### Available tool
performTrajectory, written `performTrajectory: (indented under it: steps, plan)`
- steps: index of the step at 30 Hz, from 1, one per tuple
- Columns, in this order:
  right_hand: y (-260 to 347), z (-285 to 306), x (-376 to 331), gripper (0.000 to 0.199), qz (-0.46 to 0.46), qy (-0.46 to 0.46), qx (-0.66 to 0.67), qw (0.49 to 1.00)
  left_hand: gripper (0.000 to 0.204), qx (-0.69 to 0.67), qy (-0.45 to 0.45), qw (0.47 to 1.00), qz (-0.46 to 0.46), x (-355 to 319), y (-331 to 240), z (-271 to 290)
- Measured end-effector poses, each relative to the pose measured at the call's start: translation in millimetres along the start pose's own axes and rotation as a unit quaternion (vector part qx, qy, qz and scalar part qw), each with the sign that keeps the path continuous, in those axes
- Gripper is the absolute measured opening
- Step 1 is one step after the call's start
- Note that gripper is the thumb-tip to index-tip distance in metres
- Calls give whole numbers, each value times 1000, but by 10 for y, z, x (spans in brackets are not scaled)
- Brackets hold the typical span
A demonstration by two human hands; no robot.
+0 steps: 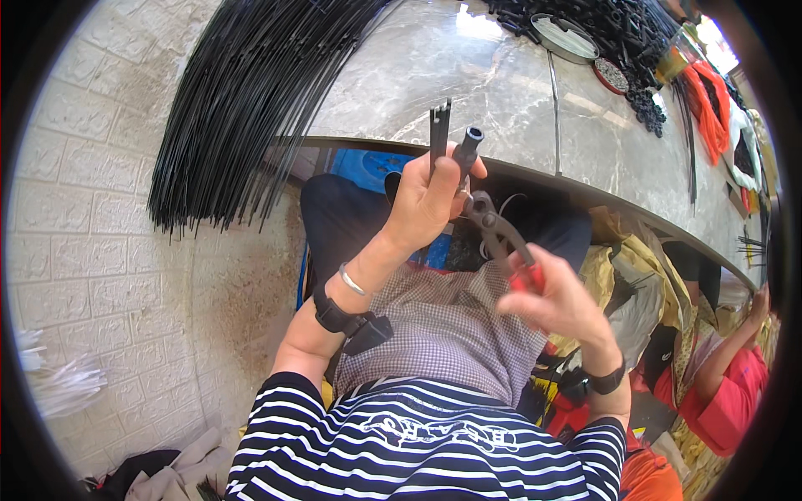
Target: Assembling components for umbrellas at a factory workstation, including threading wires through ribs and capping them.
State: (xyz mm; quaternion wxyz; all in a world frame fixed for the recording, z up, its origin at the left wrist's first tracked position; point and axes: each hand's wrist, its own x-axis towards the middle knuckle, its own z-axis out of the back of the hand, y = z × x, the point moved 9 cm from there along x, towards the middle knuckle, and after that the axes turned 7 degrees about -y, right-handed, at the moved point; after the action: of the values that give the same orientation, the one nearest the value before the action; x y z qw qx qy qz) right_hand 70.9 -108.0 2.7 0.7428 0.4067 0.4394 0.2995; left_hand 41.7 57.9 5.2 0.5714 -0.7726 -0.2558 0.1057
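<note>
A small bundle of thin black rods (439, 129) and a thick black tube (470, 148) with a pale-rimmed open end stick up from my left hand (420, 200). The fingers are wrapped round both, near the table's front edge. In my right hand (555, 294) is a pair of pliers (493, 224) with red handles and dark rounded jaws. Those jaws are close beside the left fingers, just under the tube. Whether they grip anything is hidden there.
A large heap of long black rods (242, 108) overhangs the left of the grey marbled table (401, 83). Short black pieces (618, 42), a round tray (565, 38) and a red dish (611, 76) lie far right. Another person's red sleeve (735, 392) shows at right.
</note>
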Motion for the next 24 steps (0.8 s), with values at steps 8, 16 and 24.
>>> performTrajectory:
  steps: [8,16,24]
  plan:
    - [155,281,-137,40,216,-248,-205,922,49,13,17,1000,2,-14,93,-68]
    - [-117,45,-258,34,30,-113,-29,993,48,-5,31,998,-51,-65,7,-133]
    - [-140,110,-180,35,110,-64,-5,992,48,-9,17,999,-33,-46,44,-119]
